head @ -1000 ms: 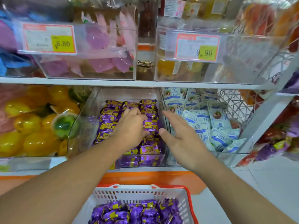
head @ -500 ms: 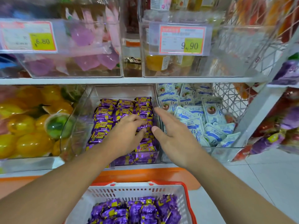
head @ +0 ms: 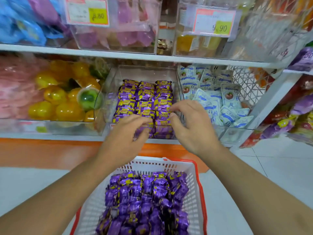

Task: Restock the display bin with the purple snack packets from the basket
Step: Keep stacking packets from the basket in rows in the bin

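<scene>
Left hand: my left hand (head: 125, 138) hangs in front of the display bin's front wall, fingers loosely curled and a little apart, nothing between them that I can see.
Right hand: my right hand (head: 191, 126) sits just beside it at the bin's front right corner, thumb and forefinger drawn close together over the front row; whether they pinch a packet I cannot tell, since the picture is blurred there.
Display bin: the clear display bin (head: 108, 92) stands on the lower shelf, between a bin of yellow jelly cups (head: 55, 99) and a bin of white-and-blue sachets (head: 213, 97).
Packets in the bin: purple snack packets (head: 145, 97) lie flat in neat rows across the front and middle; the back of the bin shows bare clear wall.
Basket: the white basket (head: 194, 192) with a red rim stands on the floor below the shelf, between my forearms.
Packets in the basket: a loose heap of purple packets (head: 145, 200) fills it.
Upper shelf: two clear bins carry price tags, one marked 8.80 (head: 87, 12) and one 9.90 (head: 214, 22).
</scene>
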Tool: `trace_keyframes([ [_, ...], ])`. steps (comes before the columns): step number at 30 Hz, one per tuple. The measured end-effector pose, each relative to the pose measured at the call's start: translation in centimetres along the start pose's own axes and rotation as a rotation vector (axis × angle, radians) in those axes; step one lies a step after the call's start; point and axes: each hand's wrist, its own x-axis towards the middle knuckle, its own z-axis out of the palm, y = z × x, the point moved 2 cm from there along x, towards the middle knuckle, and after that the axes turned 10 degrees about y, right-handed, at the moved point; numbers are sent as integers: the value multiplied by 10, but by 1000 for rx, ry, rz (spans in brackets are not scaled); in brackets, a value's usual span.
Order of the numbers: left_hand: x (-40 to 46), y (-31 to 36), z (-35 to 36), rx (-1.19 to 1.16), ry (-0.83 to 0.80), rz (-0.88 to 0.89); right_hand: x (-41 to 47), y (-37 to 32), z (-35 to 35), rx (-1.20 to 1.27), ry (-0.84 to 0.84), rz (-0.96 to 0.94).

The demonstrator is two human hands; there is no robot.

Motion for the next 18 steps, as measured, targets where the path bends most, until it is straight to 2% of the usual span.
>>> trace_keyframes([
  [4,-67,-34,-6,28,-53,-176,-37,-13,28,93,-235,53],
  [7,-110,-70,-5,148,-150,-390,-74,-5,63,18,-434,122],
  [12,-160,-124,5,431,-301,-600,-137,7,121,-81,-836,238],
  [14,-173,-143,14,399,-342,-727,-159,9,143,-103,-955,236],
  [16,-187,-159,25,263,-372,-873,-179,12,167,-85,-1046,268],
  [18,-200,-167,38,214,-392,-934,-200,19,197,-49,-1115,316],
])
